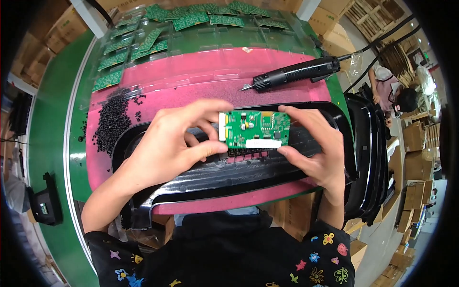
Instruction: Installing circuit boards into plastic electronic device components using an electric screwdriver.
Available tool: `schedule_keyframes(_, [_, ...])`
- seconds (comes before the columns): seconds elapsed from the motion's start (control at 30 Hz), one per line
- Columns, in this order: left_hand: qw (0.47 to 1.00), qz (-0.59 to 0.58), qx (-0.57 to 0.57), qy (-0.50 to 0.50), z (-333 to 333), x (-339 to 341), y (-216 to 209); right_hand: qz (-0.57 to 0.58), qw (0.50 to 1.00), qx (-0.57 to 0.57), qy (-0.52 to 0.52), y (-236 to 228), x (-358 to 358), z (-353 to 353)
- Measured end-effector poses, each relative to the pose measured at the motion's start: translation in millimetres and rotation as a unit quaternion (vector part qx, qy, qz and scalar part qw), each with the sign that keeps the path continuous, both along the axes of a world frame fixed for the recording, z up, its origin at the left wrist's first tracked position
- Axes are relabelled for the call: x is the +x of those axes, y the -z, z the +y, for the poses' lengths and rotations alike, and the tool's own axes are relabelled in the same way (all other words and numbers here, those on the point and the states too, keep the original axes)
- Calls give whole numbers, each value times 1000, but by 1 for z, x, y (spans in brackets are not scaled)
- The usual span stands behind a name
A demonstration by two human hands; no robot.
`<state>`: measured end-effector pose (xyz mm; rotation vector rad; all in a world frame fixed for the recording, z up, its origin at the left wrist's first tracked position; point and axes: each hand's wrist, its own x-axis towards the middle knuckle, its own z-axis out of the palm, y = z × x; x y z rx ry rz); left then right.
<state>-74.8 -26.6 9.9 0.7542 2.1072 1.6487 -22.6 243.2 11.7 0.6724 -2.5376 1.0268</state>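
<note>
Between both hands I hold a green circuit board (256, 130), with a white connector along its left edge and a white label strip at its lower edge. My left hand (184, 136) pinches the connector end between thumb and fingers. At the other end, my right hand (315, 146) grips the board's right corners with thumb and forefinger. Directly beneath lies a long black plastic housing (210, 174), open side up, with a small slotted grid near its middle partly hidden by the board.
A black electric screwdriver (296, 74) lies on the pink mat (201, 88). Small black screws (112, 122) are heaped at left. Clear trays (210, 40) with several green boards (191, 20) stand behind. More black housings (366, 158) are stacked at right; another person (389, 91) is beyond.
</note>
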Motion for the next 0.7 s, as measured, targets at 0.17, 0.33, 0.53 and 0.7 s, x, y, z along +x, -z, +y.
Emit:
schedule_keyframes(0.17, [984,88,-143,55,2,-2,8,-139,990,-9,-35,21,-2,9])
schedule_keyframes(0.33, [972,113,-193,65,6,3,17,-179,981,28,-67,28,0,13])
schedule_keyframes(0.53, [961,103,-245,71,4,0,19,-176,983,16,-46,32,1,6])
schedule_keyframes(0.7, [960,115,-244,74,4,0,17,-174,983,33,-57,29,0,8])
